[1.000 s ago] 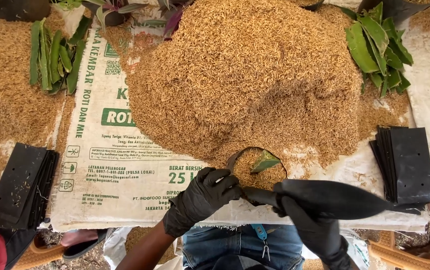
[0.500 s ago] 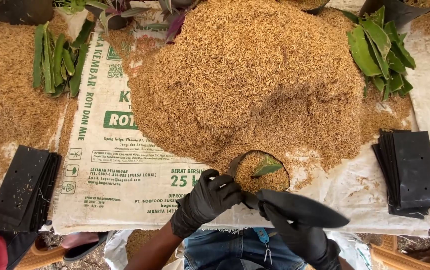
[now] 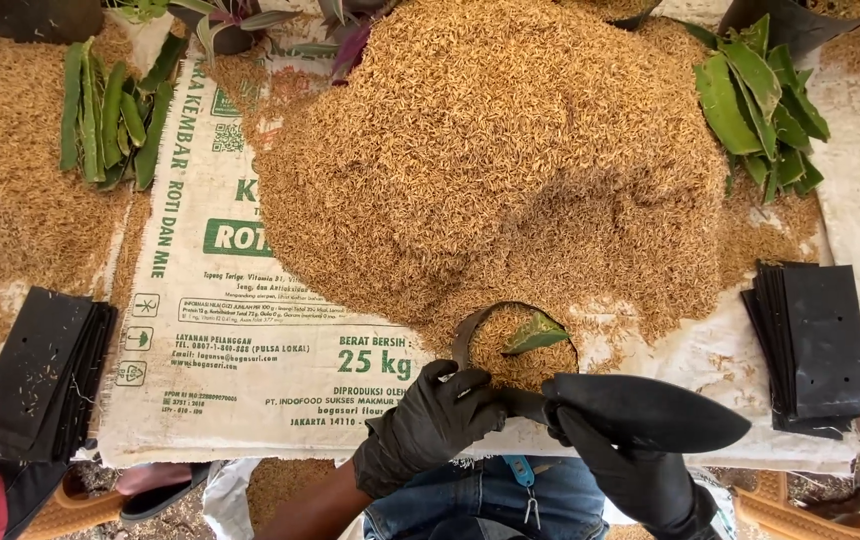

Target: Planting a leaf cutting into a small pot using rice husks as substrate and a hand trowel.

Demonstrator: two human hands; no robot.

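Observation:
Both my hands wear black gloves. My left hand (image 3: pixel 433 420) grips the near rim of a small black planting bag (image 3: pixel 470 325) filled with rice husk, with a green leaf cutting (image 3: pixel 533 335) standing in it. My right hand (image 3: pixel 625 465) holds a black trowel (image 3: pixel 655 410) by its handle, the pointed blade lying sideways to the right, just in front of the bag. A big heap of tan rice husk (image 3: pixel 495 150) rises behind the bag.
A white printed sack (image 3: pixel 230 330) covers the table. Stacks of flat black bags lie at the left (image 3: pixel 40 370) and right (image 3: pixel 815 345). Green leaf cuttings lie at the far left (image 3: pixel 110 115) and far right (image 3: pixel 760 100). Sandalled feet show below the edge.
The trowel blade swung in toward the bag half a second ago and has swung back out to the right. My left hand shifted slightly right along the bag's rim.

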